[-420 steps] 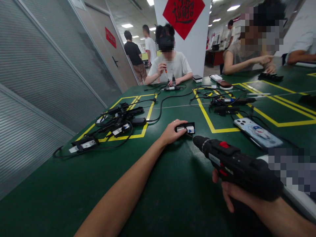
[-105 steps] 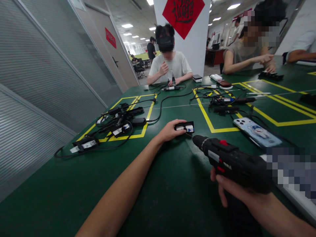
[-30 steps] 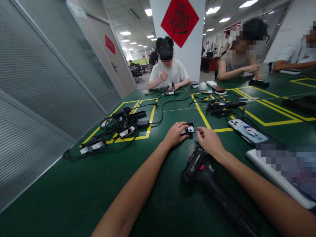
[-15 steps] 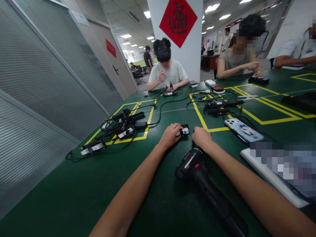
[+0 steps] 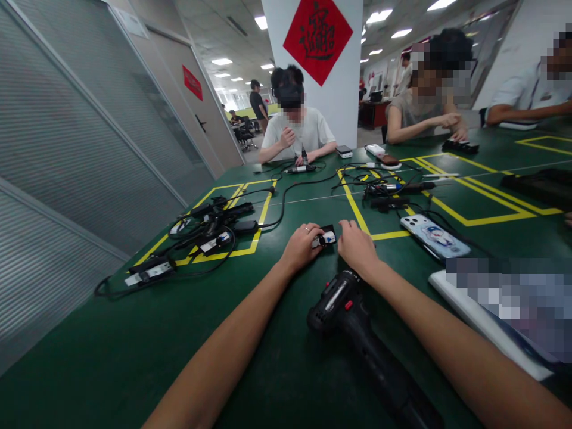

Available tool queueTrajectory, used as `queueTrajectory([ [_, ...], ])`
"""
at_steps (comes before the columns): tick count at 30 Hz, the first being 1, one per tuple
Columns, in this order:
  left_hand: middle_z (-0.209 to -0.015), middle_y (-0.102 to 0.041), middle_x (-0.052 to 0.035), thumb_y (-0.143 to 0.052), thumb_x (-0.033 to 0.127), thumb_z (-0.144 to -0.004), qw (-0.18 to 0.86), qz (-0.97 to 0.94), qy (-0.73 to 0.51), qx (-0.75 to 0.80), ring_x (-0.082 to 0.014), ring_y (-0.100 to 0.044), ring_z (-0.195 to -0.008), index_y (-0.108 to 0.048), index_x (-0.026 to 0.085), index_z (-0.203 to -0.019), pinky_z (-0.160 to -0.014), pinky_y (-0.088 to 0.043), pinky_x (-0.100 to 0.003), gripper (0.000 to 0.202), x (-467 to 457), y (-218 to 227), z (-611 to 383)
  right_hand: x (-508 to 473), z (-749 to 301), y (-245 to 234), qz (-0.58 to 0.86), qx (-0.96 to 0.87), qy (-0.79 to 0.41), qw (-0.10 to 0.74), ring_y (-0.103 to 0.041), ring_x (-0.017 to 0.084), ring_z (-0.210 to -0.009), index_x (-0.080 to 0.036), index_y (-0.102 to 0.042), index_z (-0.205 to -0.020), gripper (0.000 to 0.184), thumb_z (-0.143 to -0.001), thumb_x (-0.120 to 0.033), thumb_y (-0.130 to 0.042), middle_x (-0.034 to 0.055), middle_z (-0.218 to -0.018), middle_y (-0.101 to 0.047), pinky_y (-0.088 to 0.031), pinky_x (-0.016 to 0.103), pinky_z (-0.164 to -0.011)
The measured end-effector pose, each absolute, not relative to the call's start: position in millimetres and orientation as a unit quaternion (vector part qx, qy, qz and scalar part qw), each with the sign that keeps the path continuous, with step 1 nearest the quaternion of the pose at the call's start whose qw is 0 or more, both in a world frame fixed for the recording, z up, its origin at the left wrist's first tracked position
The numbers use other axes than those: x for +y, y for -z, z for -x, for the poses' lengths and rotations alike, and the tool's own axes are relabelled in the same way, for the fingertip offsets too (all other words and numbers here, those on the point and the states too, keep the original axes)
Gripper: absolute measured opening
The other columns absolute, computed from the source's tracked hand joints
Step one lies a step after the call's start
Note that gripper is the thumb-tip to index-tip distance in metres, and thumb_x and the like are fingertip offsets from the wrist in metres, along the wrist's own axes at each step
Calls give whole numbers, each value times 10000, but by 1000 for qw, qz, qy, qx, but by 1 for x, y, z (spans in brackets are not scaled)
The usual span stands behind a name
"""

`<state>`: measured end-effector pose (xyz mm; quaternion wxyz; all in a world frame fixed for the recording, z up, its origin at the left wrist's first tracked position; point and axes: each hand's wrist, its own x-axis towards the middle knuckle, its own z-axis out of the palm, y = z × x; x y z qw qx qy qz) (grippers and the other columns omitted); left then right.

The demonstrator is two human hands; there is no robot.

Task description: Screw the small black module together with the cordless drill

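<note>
L hand (image 5: 300, 247) grips blk part (image 5: 330, 235) (white strip); R hand (image 5: 357, 247), fingers half-curled, nr drill (image 5: 337, 302), hold unclear.

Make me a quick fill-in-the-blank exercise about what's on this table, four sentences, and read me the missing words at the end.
1. The small black part is held in the person's own ____ grip.
2. The power drill lies on a table whose surface is ____.
3. The rectangles on the table are marked out with ____ lines.
4. With its camera lenses showing, the phone lies face ____.

Missing words: left; green; yellow; down.
</note>
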<state>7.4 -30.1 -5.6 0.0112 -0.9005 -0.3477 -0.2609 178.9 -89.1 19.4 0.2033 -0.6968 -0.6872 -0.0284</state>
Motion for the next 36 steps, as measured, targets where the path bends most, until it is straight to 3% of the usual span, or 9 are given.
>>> queueTrajectory([
  [6,-1136,-561,-83,-642,322,-782,20,903,260,-341,-227,-528,-1031,-563,197,-1083,-900,-444,-385,335,-30,6,-7,-91,-178,-24,670,-707,32,225,-649,200,-917,-170,-577,-1164,265,-919,-271,-570,68,-1137,-632,-550,397,-768],
  [12,-1266,-495,-135,-634,431,-773,84,901,273,-326,-288,-465,-1166,-558,179,-1138,-975,-400,-438,450,-36,2,-6,-91,-179,-27,620,-754,15,219,-639,210,-953,-184,-559,-1198,294,-918,-272,-570,75,-1186,-610,-544,409,-788],
  [18,-1057,-573,-123,-504,418,-863,139,905,248,-316,-260,-515,-1004,-601,169,-1070,-880,-427,-409,338,-38,1,-6,-87,-181,-21,583,-790,-6,189,-641,207,-944,-183,-572,-1181,289,-909,-281,-584,76,-1194,-608,-546,404,-782],
  [25,-1037,-575,-125,-497,420,-870,142,911,239,-306,-249,-508,-955,-591,147,-1081,-846,-436,-395,358,-42,-3,-10,-84,-181,-16,621,-760,2,191,-642,205,-946,-180,-586,-1159,259,-917,-273,-572,71,-1167,-623,-544,403,-788],
  [30,-1013,-598,-87,-601,316,-820,29,903,267,-335,-220,-532,-970,-577,184,-1127,-870,-449,-366,335,-46,-22,-1,-84,-181,-15,642,-741,3,197,-644,203,-937,-181,-584,-1162,262,-919,-277,-570,72,-1161,-625,-545,399,-783],
  [36,-775,-601,-6,-691,332,-724,-274,773,266,-507,-153,-577,-744,-636,183,-1109,-731,-487,-295,416,-58,-35,64,-84,-183,-14,641,-740,-9,203,-641,205,-951,-183,-587,-1159,258,-919,-277,-569,73,-1170,-623,-542,404,-794],
])
